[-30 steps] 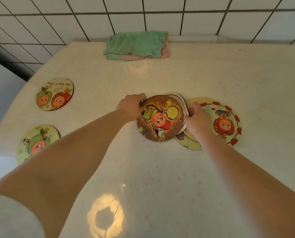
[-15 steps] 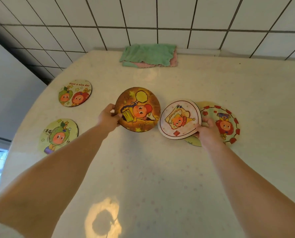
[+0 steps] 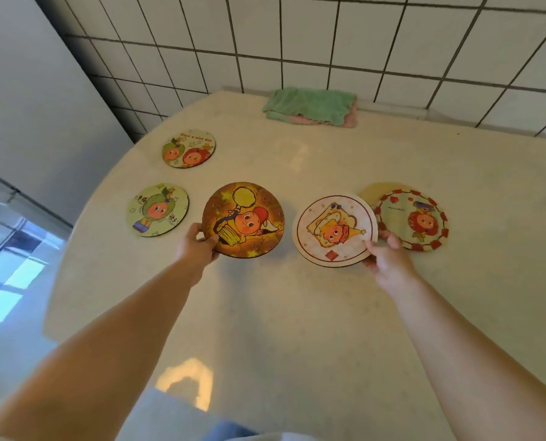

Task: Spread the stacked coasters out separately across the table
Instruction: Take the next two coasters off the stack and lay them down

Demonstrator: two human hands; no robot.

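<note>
Left hand (image 3: 197,248) fingers pinch brown coaster (image 3: 243,219); right hand (image 3: 388,257) fingers pinch white coaster (image 3: 335,230), both mid-table (image 3: 297,313).

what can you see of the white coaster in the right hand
The white coaster is a round, thin, stiff-looking disc with a dark edge line, printed with an orange-faced cartoon figure on a yellow shape and a small red stamp. The right hand pinches its near right edge, thumb on top. It is tilted and overlaps the red-bordered coaster lying on the table.
</note>
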